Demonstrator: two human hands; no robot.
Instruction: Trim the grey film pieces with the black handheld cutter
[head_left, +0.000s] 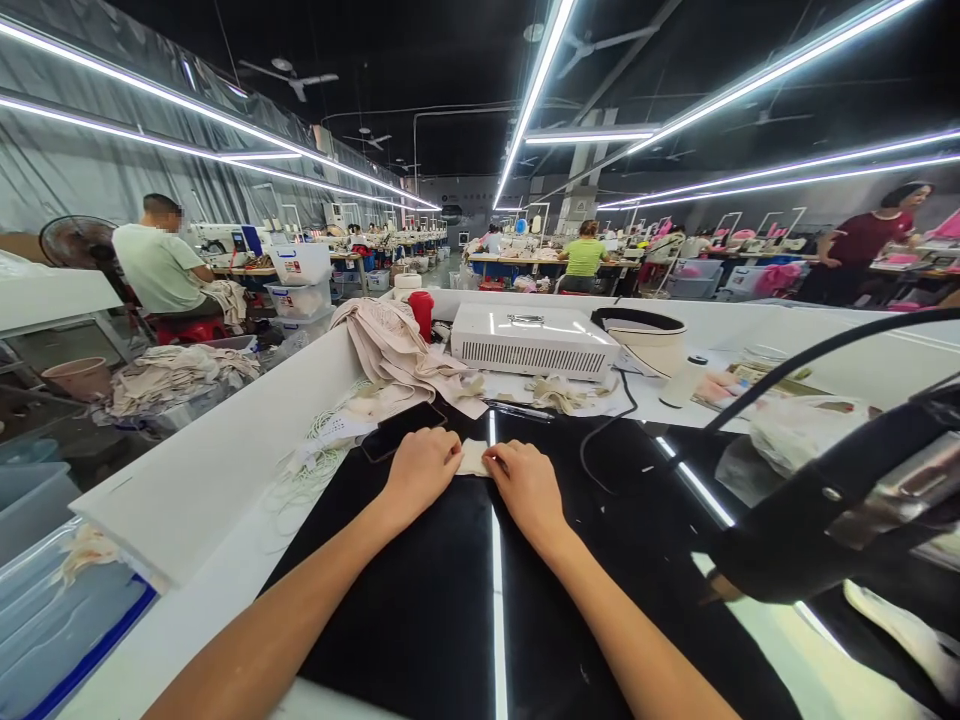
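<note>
Cream fabric piece (473, 458) lies on the glossy black work surface (420, 600), directly between the two hands; left hand (424, 465) is at its left edge, right hand (529, 485) at its right edge, both touching, neither clearly nearer. Long axis seems to run left to right, from one set of fingertips to the other; both ends go under the fingers, so full length and true outline can't be told. Right thumb and index finger pinch the right edge; left fingertips are drawn together on the left edge, thumb partly hidden, exact hold hard to make out.

Dark phone (391, 436) sits just beyond the left hand, partly covered by it; tangled pale threads (315, 472) farther left; beige cloth pile (394, 350) behind, beside red thread cone (422, 314); white vented box (534, 340) beyond the fabric, small cloth scraps (561, 392) in front of it; black cable (592, 450) curves down to the right of the right hand; white bottle (682, 383) and clear plastic bag (802, 430) farther right; black machine arm (810, 510) cut off by the frame edge, its tip blurred; contents of the bag unclear.
</note>
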